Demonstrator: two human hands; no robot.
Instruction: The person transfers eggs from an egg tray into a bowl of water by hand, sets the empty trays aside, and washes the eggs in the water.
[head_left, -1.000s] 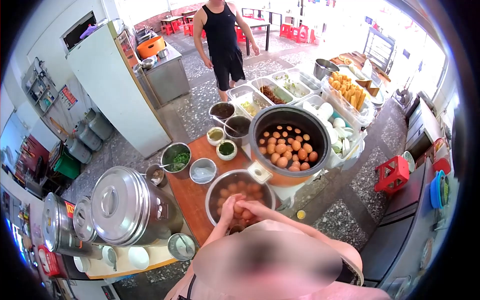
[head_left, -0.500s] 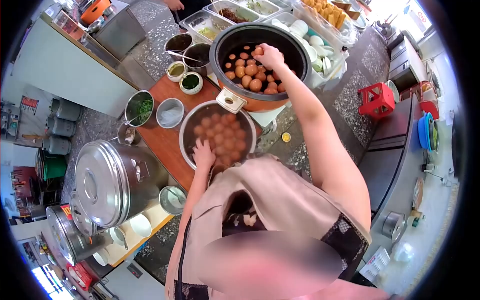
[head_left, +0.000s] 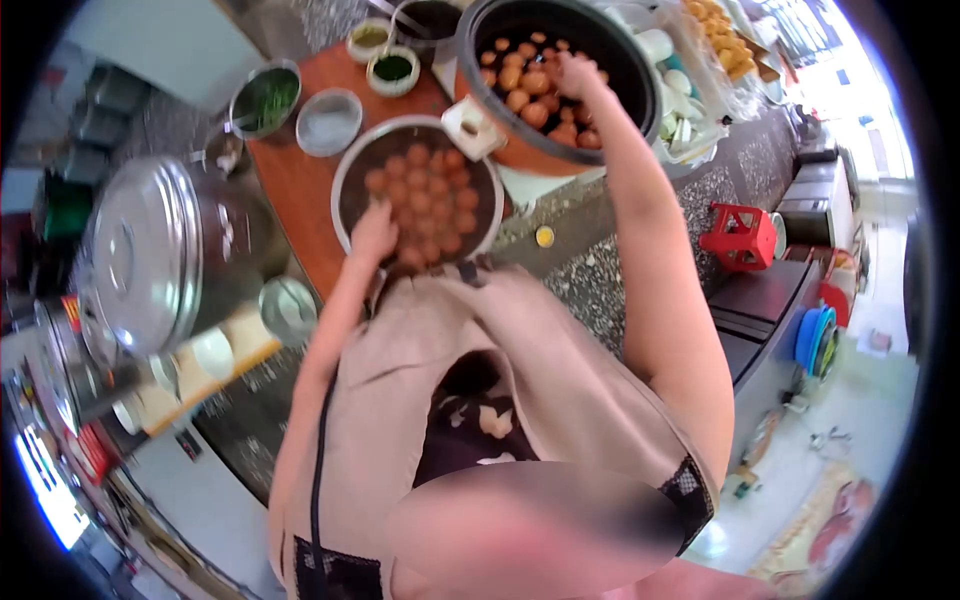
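My right hand (head_left: 580, 80) reaches into a large dark-lined pot (head_left: 640, 70) with an orange outside. Its fingers point down among brown eggs (head_left: 536, 83) sitting in dark liquid, and blur hides whether one is in its grip. My left hand (head_left: 375, 232) dips over the near left side of a round metal basin (head_left: 492, 200). Many brown eggs (head_left: 425, 195) lie under cloudy liquid there. The left fingertips are at the eggs, partly hidden and smeared, so I cannot make out a hold. The basin stands on a brown wooden table (head_left: 300, 200), beside the pot.
A bowl of chopped greens (head_left: 268, 98), a bowl with a clear plastic bag (head_left: 329, 122) and a small pot of dark green sauce (head_left: 392, 69) stand beyond the basin. Large lidded steel pots (head_left: 140, 255) are at left. A red stool (head_left: 738, 237) stands at right.
The view has shifted and tilted. My right hand, which held an egg above the others, is now lower among the pot's eggs. The left hand's spread fingers have drawn together in the basin.
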